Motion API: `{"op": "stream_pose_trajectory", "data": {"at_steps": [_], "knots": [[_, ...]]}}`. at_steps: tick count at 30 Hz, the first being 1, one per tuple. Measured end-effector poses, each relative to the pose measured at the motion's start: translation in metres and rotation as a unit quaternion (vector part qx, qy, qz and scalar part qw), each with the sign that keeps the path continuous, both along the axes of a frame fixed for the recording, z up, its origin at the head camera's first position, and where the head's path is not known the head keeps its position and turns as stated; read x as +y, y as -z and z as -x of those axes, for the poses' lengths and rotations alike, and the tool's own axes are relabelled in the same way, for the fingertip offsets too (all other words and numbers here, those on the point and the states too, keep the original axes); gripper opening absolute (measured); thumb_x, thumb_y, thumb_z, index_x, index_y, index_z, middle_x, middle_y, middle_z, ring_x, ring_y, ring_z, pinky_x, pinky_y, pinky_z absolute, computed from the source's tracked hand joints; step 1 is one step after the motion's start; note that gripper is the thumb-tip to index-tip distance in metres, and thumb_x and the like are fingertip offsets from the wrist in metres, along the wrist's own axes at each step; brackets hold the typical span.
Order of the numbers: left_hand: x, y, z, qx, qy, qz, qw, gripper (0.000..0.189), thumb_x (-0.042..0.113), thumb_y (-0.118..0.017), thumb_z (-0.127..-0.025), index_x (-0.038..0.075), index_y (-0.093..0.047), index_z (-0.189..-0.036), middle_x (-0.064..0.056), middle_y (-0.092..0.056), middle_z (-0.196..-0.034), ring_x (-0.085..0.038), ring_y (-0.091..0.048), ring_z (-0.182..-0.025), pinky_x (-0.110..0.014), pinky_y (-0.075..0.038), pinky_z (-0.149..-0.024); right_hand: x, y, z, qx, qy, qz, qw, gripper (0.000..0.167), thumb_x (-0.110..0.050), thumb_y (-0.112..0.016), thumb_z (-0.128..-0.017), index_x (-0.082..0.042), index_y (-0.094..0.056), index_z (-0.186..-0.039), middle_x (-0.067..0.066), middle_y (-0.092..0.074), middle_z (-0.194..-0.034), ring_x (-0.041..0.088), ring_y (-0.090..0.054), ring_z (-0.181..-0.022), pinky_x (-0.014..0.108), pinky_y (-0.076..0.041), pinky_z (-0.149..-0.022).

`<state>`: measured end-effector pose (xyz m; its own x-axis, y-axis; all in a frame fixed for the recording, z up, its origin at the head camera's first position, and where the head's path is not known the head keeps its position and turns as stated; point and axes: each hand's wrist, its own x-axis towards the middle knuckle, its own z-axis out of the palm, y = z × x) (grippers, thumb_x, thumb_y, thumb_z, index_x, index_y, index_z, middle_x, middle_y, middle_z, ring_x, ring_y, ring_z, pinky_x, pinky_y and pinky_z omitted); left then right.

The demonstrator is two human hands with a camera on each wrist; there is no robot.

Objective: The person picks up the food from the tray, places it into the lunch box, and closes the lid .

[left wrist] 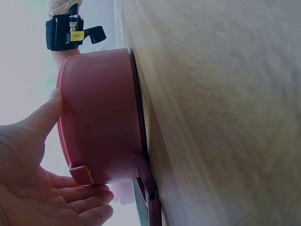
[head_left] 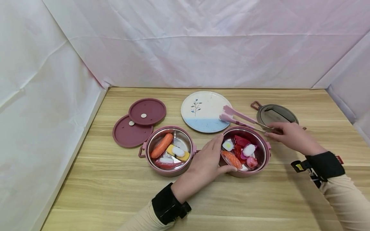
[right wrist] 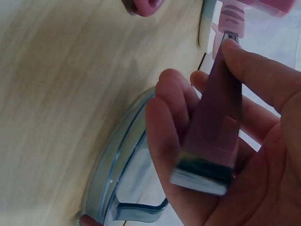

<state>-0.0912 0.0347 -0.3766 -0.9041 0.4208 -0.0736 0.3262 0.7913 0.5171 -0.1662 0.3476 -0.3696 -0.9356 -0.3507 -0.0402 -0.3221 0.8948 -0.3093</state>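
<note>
My left hand (head_left: 206, 160) holds the left side of the right-hand pink pot (head_left: 245, 174), thumb at its near rim and fingers along the side. Play food lies inside, including salmon sushi (head_left: 232, 159), a white-topped piece (head_left: 249, 149) and a pink ball-like piece (head_left: 251, 162). From the left wrist, the pot's wall (left wrist: 101, 117) shows upright on the table. My right hand (head_left: 292, 136) grips the handle end of pink-tipped tongs (head_left: 241, 115) beyond the pot's right rim. Their tips are apart over the plate's right edge, nothing between them. The tong handle (right wrist: 211, 122) fills the right wrist view.
Left of my left hand stands a second pink pot (head_left: 170, 173) with a sausage (head_left: 162, 146) and several sushi pieces. Two maroon lids (head_left: 150, 110) overlap behind it. A white and blue plate (head_left: 202, 112) lies at the back. A grey lid (head_left: 267, 118) sits beyond my right hand.
</note>
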Motion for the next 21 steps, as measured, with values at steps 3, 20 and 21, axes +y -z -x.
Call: {"op": "stream_pose_trajectory", "data": {"at_steps": [3, 20, 21], "knots": [[0.000, 0.000, 0.000, 0.003, 0.000, 0.002, 1.0000, 0.103, 0.060, -0.071, -0.082, 0.014, -0.021, -0.159, -0.004, -0.031, -0.163, -0.016, -0.034, -0.149, -0.037, -0.041, -0.116, -0.001, 0.003, -0.001, 0.013, -0.005, 0.000, 0.9999, 0.030, -0.022, -0.070, -0.093, -0.002, -0.071, -0.117, 0.005, -0.074, -0.090, 0.013, -0.065, -0.077, 0.027, -0.049, -0.063], [0.001, 0.001, 0.001, 0.006, 0.002, 0.009, 0.9999, 0.103, 0.060, -0.071, -0.082, 0.013, -0.021, -0.159, -0.004, -0.031, -0.163, -0.016, -0.033, -0.150, -0.037, -0.040, -0.117, -0.005, 0.013, 0.005, 0.015, -0.012, -0.017, 0.9997, 0.025, -0.017, -0.077, -0.086, 0.000, -0.074, -0.104, 0.005, -0.067, -0.085, 0.014, -0.057, -0.076, 0.031, -0.046, -0.065], [0.001, 0.001, 0.001, 0.005, 0.002, 0.009, 0.9999, 0.103, 0.060, -0.071, -0.082, 0.013, -0.020, -0.159, -0.004, -0.031, -0.163, -0.016, -0.033, -0.150, -0.037, -0.040, -0.117, -0.006, 0.014, 0.005, 0.017, -0.013, -0.018, 0.9996, 0.026, -0.017, -0.077, -0.086, 0.001, -0.074, -0.104, 0.005, -0.067, -0.085, 0.014, -0.057, -0.076, 0.031, -0.046, -0.065]]}}
